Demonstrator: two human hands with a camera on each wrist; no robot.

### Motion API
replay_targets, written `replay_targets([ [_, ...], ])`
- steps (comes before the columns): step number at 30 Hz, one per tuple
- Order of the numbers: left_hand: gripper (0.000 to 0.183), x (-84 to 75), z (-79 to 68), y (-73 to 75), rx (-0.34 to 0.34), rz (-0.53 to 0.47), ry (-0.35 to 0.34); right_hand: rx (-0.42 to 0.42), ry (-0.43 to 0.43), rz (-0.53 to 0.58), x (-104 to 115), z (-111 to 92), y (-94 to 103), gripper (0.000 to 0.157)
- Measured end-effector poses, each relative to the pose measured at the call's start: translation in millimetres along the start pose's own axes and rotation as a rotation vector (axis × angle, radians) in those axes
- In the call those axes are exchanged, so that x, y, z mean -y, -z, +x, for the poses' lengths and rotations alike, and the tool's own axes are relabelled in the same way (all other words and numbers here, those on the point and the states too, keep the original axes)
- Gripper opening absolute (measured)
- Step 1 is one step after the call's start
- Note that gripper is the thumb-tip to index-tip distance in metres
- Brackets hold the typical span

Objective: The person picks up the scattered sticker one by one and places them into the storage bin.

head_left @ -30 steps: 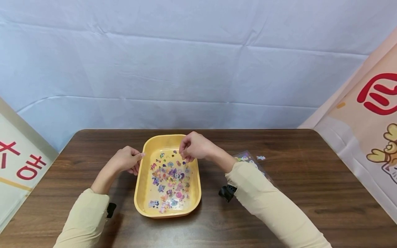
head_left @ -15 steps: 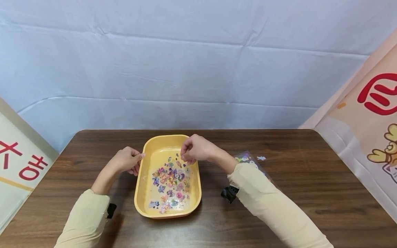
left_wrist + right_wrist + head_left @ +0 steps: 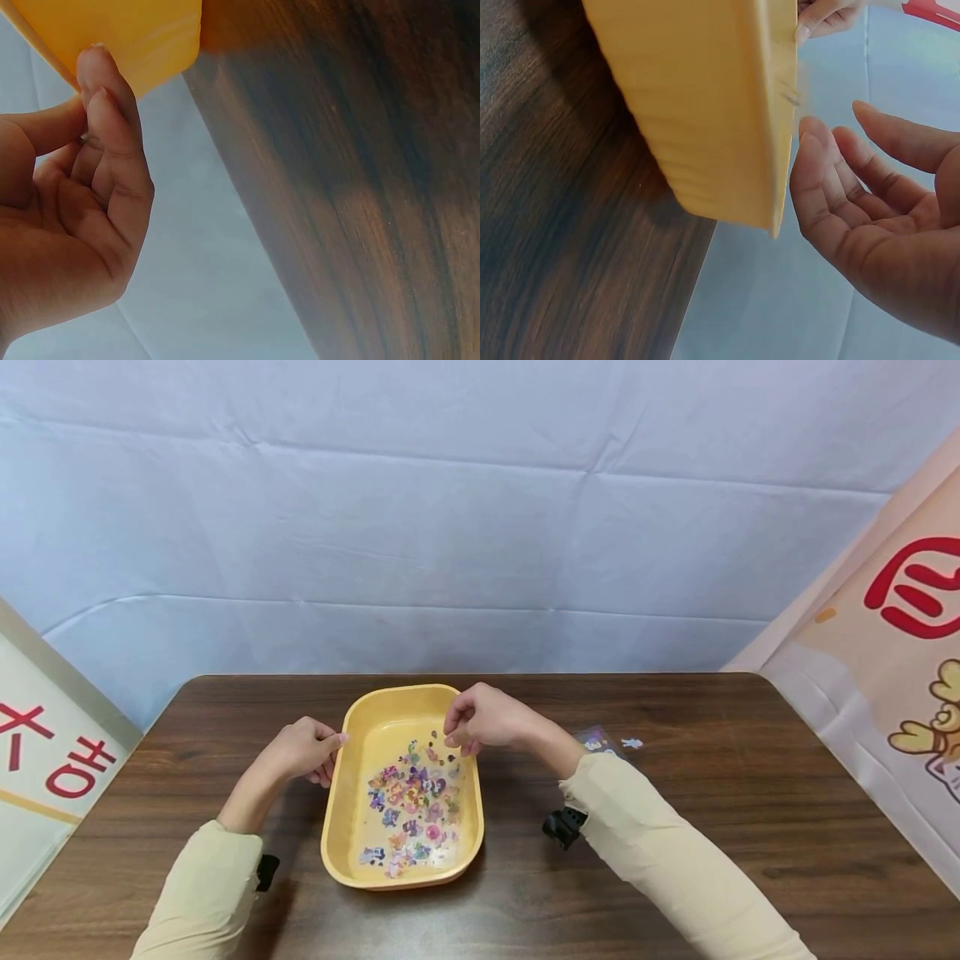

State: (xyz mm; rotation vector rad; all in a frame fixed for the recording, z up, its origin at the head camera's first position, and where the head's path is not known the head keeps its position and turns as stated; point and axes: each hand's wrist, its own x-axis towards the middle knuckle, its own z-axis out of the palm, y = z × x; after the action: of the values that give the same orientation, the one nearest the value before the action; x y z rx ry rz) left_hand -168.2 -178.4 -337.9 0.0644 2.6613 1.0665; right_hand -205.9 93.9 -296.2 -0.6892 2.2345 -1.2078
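A yellow tray [image 3: 378, 708] with many small colourful cartoon stickers [image 3: 412, 797] scattered over its floor stands on the table. My left hand [image 3: 307, 749] pinches its left rim between thumb and fingers, as the left wrist view also shows. Above the far right corner hovers my right hand [image 3: 487, 717], its fingers bent. Seen from the right wrist, the thumb stands apart from the fingers, with nothing visible between them. A small blurred piece [image 3: 791, 96] shows beside the tray's rim in that view.
To the right of the tray lies a clear packet [image 3: 596, 739] of stickers, partly hidden by my right forearm. One pale figure-shaped sticker [image 3: 632, 742] lies beside it on the brown wooden table [image 3: 720, 810]. A pale cloth [image 3: 480, 527] hangs behind.
My right hand has moved slightly right, and its thumb and fingers have parted. Several small pieces seen over the far left of the tray are gone from there. The tray has shifted slightly left.
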Motion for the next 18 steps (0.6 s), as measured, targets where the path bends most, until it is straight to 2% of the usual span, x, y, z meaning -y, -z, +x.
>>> replay_targets([
  [8, 0.034, 0.6, 0.1, -0.5, -0.018, 0.002, 0.042, 0.005, 0.005, -0.016, -1.2, -1.9, 3.9, 0.006],
  [18, 0.034, 0.3, 1.0, -2.2, -0.019, 0.000, 0.041, 0.012, -0.006, -0.024, -4.3, -2.4, 6.3, 0.006],
])
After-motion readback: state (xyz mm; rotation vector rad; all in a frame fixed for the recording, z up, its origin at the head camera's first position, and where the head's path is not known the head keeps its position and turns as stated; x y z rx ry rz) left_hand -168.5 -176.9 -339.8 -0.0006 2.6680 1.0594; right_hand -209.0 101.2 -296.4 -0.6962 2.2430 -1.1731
